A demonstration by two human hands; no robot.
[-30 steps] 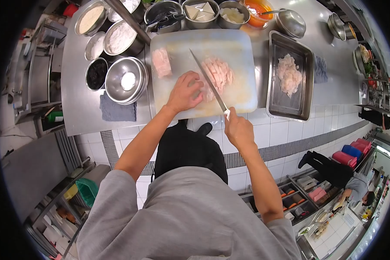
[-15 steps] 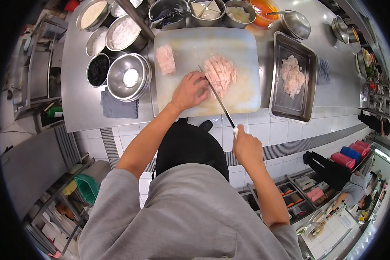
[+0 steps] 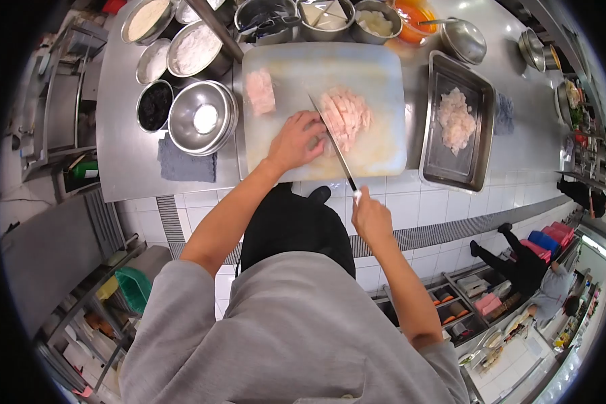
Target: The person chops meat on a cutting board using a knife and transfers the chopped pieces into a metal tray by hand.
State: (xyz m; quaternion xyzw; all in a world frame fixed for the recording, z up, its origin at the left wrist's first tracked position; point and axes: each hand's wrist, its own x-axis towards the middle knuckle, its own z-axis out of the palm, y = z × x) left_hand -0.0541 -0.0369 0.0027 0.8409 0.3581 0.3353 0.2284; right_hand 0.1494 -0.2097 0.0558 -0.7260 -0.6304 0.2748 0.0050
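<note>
Pale pink sliced flesh [image 3: 347, 120] lies right of centre on the cutting board [image 3: 323, 60], with a thicker block [image 3: 260, 91] near the board's far left corner. Both look soft, moist and slippery, the slices probably light and easily torn; a block like this is best steadied by tucked fingertips, not pinched. On the board's near half, the left hand [image 3: 296, 141] curls beside the knife [image 3: 343, 163]; whether its fingers grip anything I cannot tell. Just off the board's near edge, the right hand [image 3: 372, 219] wraps the knife's handle.
</note>
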